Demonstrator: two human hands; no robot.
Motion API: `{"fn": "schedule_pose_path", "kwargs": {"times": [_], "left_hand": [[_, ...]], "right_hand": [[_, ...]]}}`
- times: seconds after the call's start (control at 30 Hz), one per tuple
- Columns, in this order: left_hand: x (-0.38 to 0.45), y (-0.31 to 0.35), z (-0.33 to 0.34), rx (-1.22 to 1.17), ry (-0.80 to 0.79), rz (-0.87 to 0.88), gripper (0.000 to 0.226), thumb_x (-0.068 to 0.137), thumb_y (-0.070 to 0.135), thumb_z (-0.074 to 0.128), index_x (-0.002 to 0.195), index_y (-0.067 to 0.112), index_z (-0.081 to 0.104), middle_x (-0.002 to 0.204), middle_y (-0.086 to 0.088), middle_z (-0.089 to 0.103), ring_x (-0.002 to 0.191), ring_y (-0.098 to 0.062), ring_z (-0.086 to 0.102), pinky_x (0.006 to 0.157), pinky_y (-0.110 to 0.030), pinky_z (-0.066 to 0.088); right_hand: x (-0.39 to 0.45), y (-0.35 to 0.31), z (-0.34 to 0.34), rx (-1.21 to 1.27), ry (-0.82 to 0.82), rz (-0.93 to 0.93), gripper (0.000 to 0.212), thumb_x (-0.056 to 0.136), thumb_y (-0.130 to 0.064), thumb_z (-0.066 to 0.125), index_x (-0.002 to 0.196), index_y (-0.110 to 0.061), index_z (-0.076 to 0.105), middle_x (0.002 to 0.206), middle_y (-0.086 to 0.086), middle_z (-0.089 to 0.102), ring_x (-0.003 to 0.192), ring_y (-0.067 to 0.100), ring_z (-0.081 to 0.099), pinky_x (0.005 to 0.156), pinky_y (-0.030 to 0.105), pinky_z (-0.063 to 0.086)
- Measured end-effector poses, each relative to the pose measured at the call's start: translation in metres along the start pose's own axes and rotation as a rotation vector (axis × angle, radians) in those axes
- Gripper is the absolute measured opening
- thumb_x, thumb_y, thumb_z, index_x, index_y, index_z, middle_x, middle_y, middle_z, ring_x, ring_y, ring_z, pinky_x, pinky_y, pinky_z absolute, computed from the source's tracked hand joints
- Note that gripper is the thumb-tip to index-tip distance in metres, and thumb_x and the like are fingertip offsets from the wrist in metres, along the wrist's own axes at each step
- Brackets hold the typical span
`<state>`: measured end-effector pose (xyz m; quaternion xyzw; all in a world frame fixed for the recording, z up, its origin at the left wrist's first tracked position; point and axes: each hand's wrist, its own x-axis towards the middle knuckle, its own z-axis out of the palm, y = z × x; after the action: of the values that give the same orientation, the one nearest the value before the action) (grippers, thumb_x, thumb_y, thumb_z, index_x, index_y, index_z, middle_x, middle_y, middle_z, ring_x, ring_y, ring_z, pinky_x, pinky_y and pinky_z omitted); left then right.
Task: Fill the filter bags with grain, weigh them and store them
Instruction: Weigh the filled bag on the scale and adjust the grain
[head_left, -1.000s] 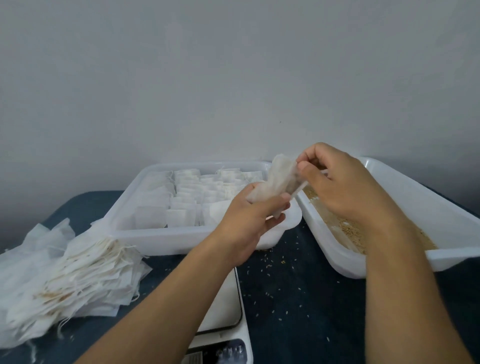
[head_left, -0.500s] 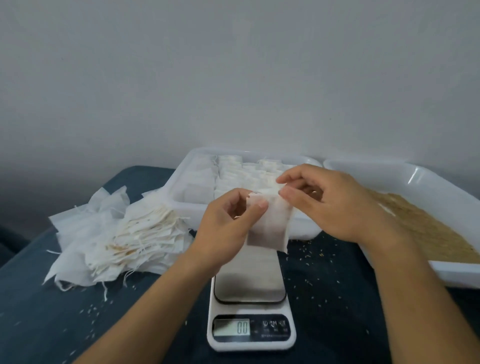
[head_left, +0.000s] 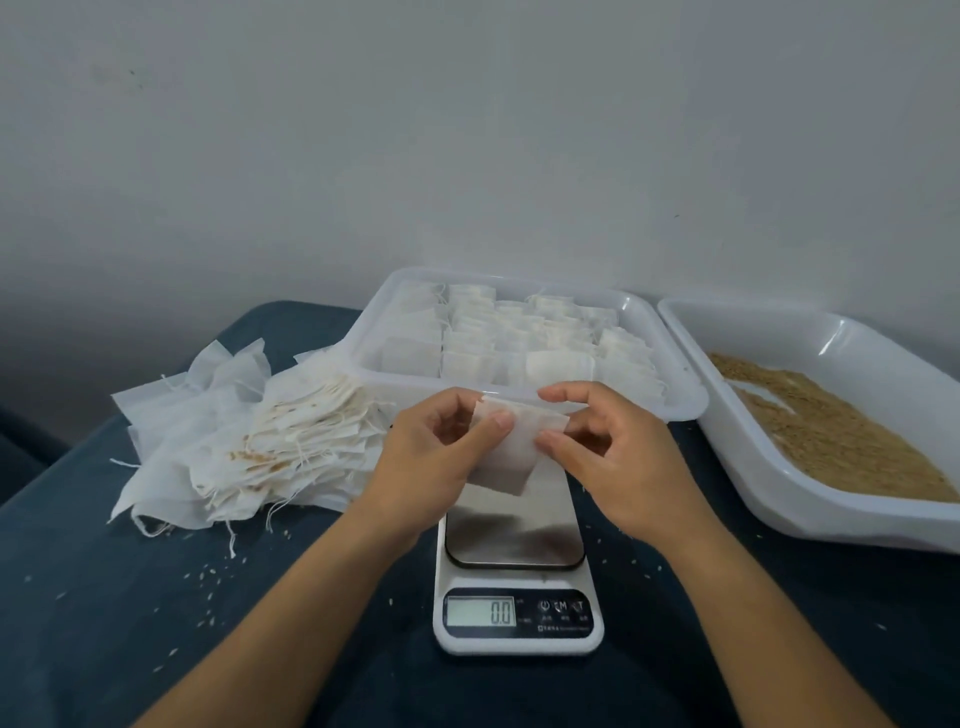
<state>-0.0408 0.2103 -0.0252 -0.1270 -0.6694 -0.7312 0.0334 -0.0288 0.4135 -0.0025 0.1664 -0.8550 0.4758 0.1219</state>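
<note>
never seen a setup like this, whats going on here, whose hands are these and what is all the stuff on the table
There is no machine here: a person wears a camera on the head, so the single view looks down at their own two bare hands. The left hand and right hand together pinch one white filter bag above a scale, whose display reads 0.0. On the dark table lie a pile of empty bags at the left, a tray of filled bags behind the hands, and a tray of grain at the right. Loose grains are scattered on the table.
</note>
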Motion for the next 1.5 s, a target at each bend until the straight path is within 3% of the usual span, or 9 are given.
{"fn": "schedule_pose_path", "kwargs": {"times": [0.2,0.47,0.6,0.7,0.83,0.93,1.13,1.37,1.5], "left_hand": [[-0.005,-0.012,-0.004,-0.012,-0.027,-0.014,0.018,0.083,0.040,0.078,0.085,0.022,0.075,0.092,-0.010,0.075,0.087,-0.021,0.070,0.091,-0.054,0.059],[0.001,-0.026,-0.009,0.290,-0.010,-0.040,0.006,0.093,0.018,0.075,0.089,0.016,0.070,0.083,-0.004,0.074,0.076,-0.024,0.069,0.076,-0.039,0.062],[0.001,-0.029,-0.011,0.489,0.003,0.011,0.009,0.092,0.021,0.075,0.088,0.029,0.071,0.081,0.013,0.073,0.071,-0.001,0.066,0.066,-0.012,0.050],[0.003,-0.030,-0.014,0.569,0.054,0.023,0.013,0.088,0.019,0.075,0.091,0.031,0.070,0.084,0.017,0.071,0.075,-0.002,0.064,0.069,-0.008,0.047],[0.009,-0.030,-0.026,0.523,0.124,-0.023,0.026,0.087,0.020,0.078,0.107,0.034,0.068,0.090,0.011,0.071,0.072,0.000,0.062,0.069,-0.005,0.046],[0.014,-0.035,-0.038,0.542,0.181,-0.063,0.032,0.089,0.025,0.077,0.115,0.037,0.064,0.089,0.011,0.069,0.068,0.005,0.059,0.063,-0.005,0.046],[0.018,-0.054,-0.036,0.528,0.221,-0.190,0.003,0.098,0.034,0.065,0.100,0.033,0.065,0.076,0.008,0.062,0.069,-0.008,0.062,0.060,-0.022,0.044],[0.018,-0.059,-0.032,0.596,0.213,-0.179,0.008,0.100,0.035,0.061,0.094,0.031,0.063,0.078,0.004,0.065,0.076,-0.016,0.066,0.065,-0.029,0.044],[0.017,-0.059,-0.032,0.635,0.194,-0.157,0.007,0.100,0.034,0.061,0.093,0.032,0.063,0.074,0.007,0.063,0.068,-0.003,0.057,0.062,-0.024,0.039]], "right_hand": [[-0.007,0.008,0.003,0.081,-0.009,-0.007,0.038,0.098,-0.023,0.069,0.123,-0.050,0.061,0.092,-0.013,0.070,0.086,0.007,0.073,0.075,0.012,0.051],[-0.005,0.029,0.009,0.051,-0.121,0.167,0.032,0.096,-0.020,0.072,0.114,-0.046,0.066,0.096,-0.005,0.074,0.085,0.012,0.075,0.078,0.037,0.064],[-0.004,0.039,0.010,-0.080,-0.093,0.149,0.032,0.093,-0.027,0.076,0.111,-0.050,0.063,0.095,-0.015,0.072,0.086,-0.002,0.069,0.075,0.015,0.056],[-0.002,0.045,0.007,-0.160,-0.049,0.144,0.028,0.092,-0.037,0.074,0.114,-0.049,0.061,0.094,-0.030,0.067,0.089,-0.011,0.062,0.072,0.001,0.045],[0.002,0.062,0.000,-0.121,0.040,0.248,0.017,0.093,-0.048,0.069,0.109,-0.044,0.067,0.089,-0.019,0.070,0.078,0.000,0.067,0.071,0.011,0.049],[0.002,0.077,0.002,-0.107,0.079,0.356,0.013,0.098,-0.042,0.065,0.104,-0.032,0.071,0.078,-0.009,0.073,0.063,0.006,0.071,0.067,0.026,0.058],[0.004,0.095,0.010,-0.140,0.066,0.436,0.018,0.100,-0.026,0.063,0.085,-0.025,0.072,0.067,-0.015,0.072,0.052,0.006,0.068,0.046,0.010,0.045],[0.005,0.091,0.010,-0.128,0.077,0.409,0.026,0.099,-0.046,0.060,0.086,-0.027,0.071,0.073,-0.013,0.071,0.053,0.007,0.067,0.060,0.028,0.050],[0.006,0.083,0.012,-0.098,0.064,0.375,0.036,0.099,-0.059,0.053,0.086,-0.033,0.075,0.082,-0.020,0.071,0.070,-0.002,0.064,0.067,0.027,0.046]]}}
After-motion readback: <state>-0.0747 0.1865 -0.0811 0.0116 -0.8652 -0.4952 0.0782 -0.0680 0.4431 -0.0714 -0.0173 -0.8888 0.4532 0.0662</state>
